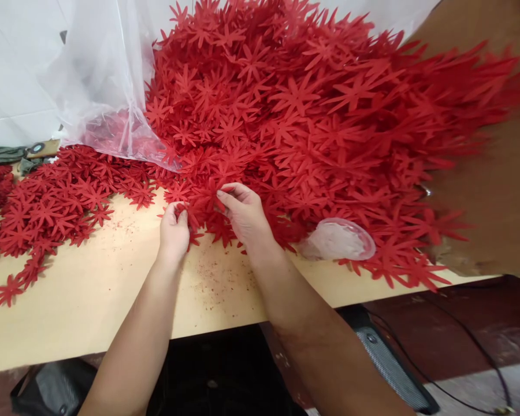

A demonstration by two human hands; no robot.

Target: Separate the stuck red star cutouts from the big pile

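Red ahead, seemingly pinching petalled cutouts (193,218) with left hand (174,228) and right hand (244,212), likely picking pieces apart, next needing a gentle pull.

On the table (125,306) I see the large heap (286,110) of flower cutouts reaching across the back and toward the right, where cardboard (485,190) borders it. A plastic bag (99,69) sits at that heap's left, with the smaller heap (65,196) in front and a cloth (2,156) at far left. I have the left hand (175,231) and right hand (245,214) at the large heap's front edge, a plastic tub (340,240) lying to their right
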